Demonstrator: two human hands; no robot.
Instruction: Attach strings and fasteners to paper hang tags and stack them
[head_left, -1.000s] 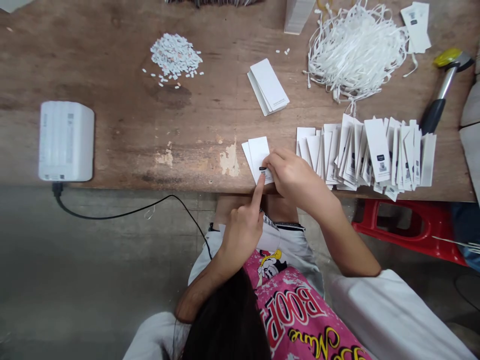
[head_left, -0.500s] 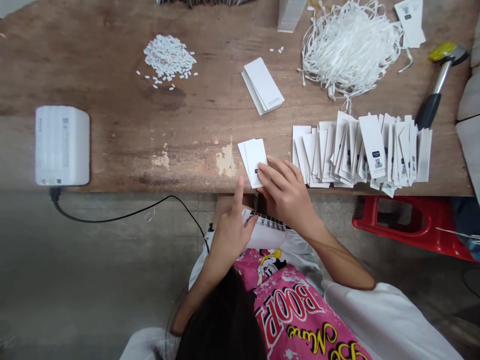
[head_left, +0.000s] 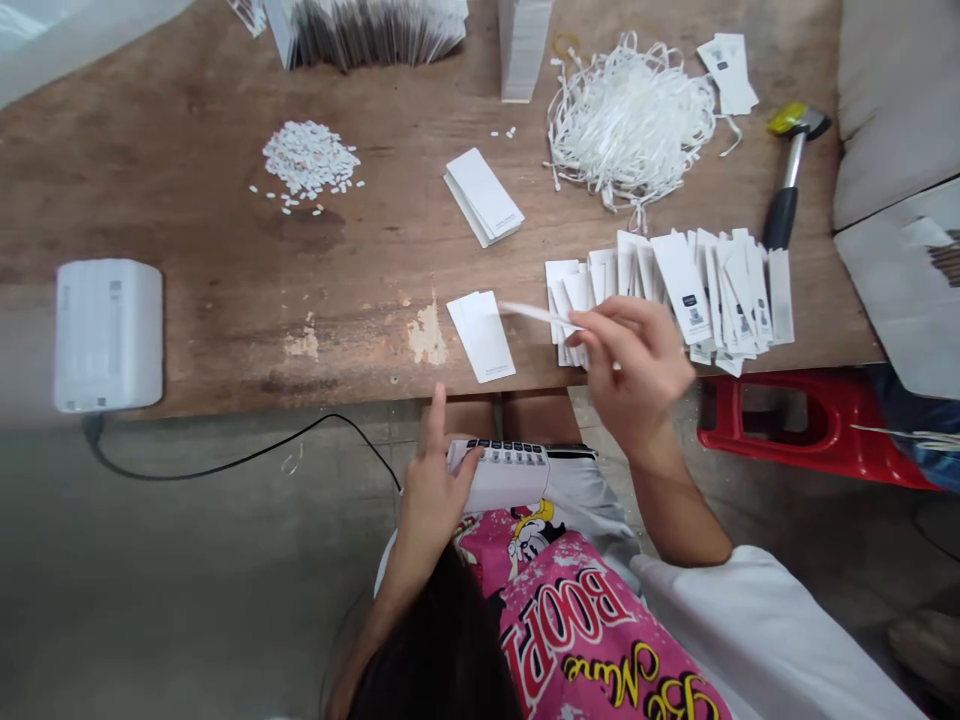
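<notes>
- One wooden tabletop (head_left: pixel 210 230), bearing our cards.
- One row of leaning cards (head_left: pixel 682 290), partly behind our right hand (head_left: pixel 637 365), its grip pinching one card.
- One left hand (head_left: pixel 435 495), forefinger extended, thumb at our lap pack (head_left: pixel 510 485); whether clasping, we cannot tell.
- Two overlapping cards (head_left: pixel 484 340), flat near the edge.
- One pinched card (head_left: pixel 536 313), long axis pointing leftward from our right grip, towards that pair.

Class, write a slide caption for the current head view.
At a wooden table, the right hand holds a blurred card while the left hand holds fanned cards.
</notes>
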